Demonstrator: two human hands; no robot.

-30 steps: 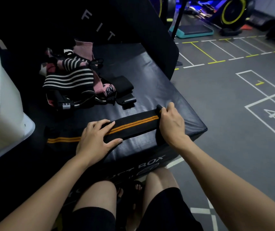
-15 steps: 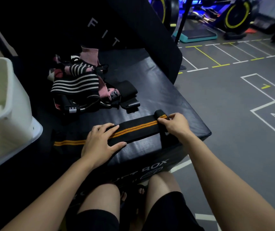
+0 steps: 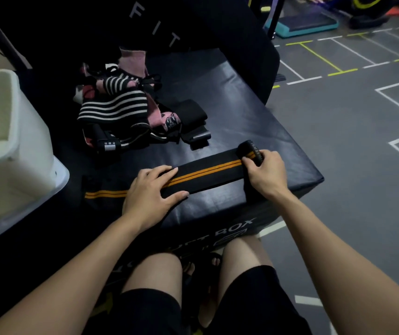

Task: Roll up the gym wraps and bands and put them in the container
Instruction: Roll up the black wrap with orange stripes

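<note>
One white container (image 3: 24, 141) beside the wraps pile (image 3: 125, 117), contents unclear.

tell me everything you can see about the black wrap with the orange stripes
The wrap is a long black woven-looking strip with two orange stripes along it, lying flat across the padded box. Its right end is rolled into a small tight coil, which the right hand grips. The left hand presses flat on its middle. Its left end trails towards the white container.

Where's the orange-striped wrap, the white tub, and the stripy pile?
orange-striped wrap (image 3: 208, 174): head view, flat middle stretch between the hands.
white tub (image 3: 32, 151): head view, its outer side wall.
stripy pile (image 3: 113, 108): head view, black-and-white striped band on top.
</note>
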